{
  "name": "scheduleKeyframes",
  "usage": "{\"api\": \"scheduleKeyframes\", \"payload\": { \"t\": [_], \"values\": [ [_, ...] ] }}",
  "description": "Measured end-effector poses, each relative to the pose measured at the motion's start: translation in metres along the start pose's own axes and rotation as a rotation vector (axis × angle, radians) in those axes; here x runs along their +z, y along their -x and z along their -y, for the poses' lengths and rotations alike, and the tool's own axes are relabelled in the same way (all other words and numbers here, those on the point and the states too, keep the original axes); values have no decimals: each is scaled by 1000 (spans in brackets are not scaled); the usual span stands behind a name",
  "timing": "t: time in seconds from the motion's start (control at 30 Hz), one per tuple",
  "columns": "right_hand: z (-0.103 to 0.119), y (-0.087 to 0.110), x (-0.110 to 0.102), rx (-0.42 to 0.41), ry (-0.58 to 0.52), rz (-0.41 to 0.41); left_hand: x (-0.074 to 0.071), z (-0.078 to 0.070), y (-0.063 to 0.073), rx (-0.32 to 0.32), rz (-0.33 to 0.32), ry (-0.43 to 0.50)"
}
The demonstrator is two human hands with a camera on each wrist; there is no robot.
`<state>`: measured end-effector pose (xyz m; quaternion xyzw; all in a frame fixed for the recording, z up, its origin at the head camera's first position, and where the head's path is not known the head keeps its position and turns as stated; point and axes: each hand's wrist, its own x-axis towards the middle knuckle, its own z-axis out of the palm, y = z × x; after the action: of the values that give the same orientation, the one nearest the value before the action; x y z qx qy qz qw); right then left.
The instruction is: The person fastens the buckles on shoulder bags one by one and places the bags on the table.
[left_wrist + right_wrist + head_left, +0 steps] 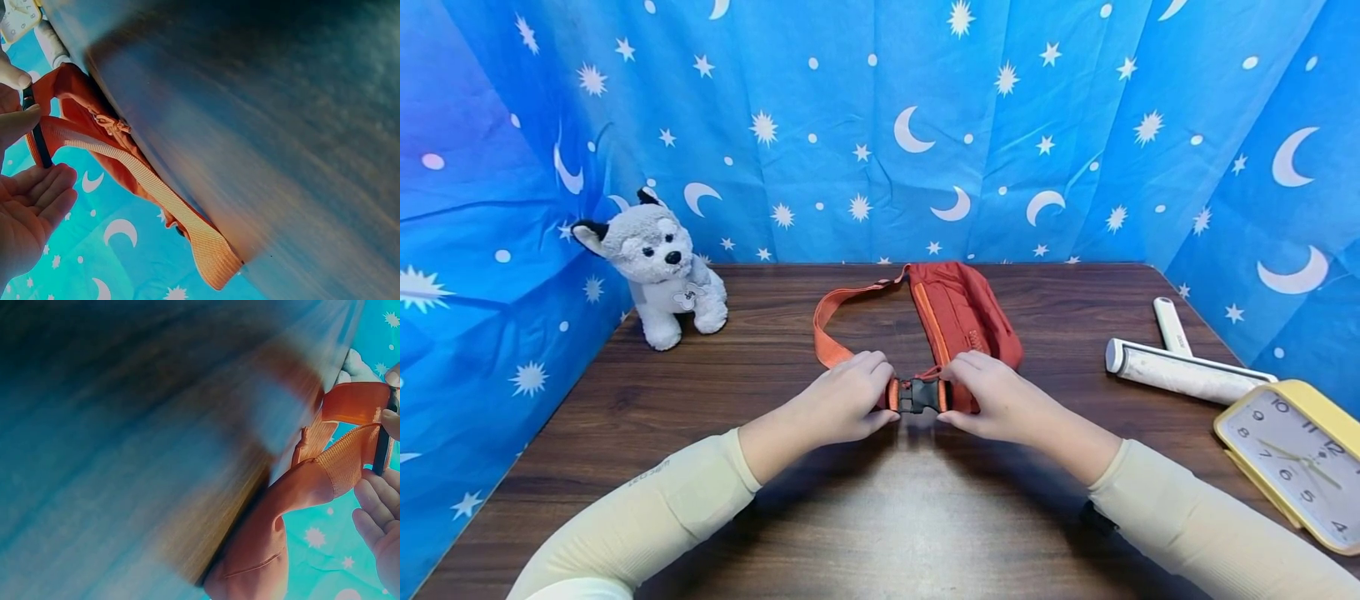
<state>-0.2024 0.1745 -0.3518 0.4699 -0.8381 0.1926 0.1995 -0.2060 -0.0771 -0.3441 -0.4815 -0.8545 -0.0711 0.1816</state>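
A red waist bag (951, 300) with an orange zipper lies on the table, and its orange strap (826, 325) loops out to the left. Between the two hands, close over the table, is the bag's black side-release buckle (919, 396), its two halves meeting end to end. My left hand (850, 398) pinches the left end, thumb below and fingers above. On the other end my right hand (992, 396) has the same kind of grip, in front of the bag. In the left wrist view the webbing (150, 175) runs down from the buckle (41, 144).
A grey-and-white plush husky (662, 267) sits at the back left. To the right are a white cylindrical object (1187, 371), a slim white item (1172, 325) and a yellow clock (1300, 458). A blue star-patterned cloth (850, 125) stands behind the wooden table (760, 533).
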Motion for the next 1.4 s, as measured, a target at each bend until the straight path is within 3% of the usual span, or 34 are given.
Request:
{"api": "scheduleKeyframes", "payload": {
  "t": [0.5,0.83,1.4],
  "values": [
    [1,-1,0,9,-10,9,-1,-1,-1,6,0,3],
    [-2,-1,1,-38,-26,-45,-1,-2,0,3,-1,5],
    [-2,-1,2,-6,-62,-48,-1,-1,1,22,-30,-2]
  ]
}}
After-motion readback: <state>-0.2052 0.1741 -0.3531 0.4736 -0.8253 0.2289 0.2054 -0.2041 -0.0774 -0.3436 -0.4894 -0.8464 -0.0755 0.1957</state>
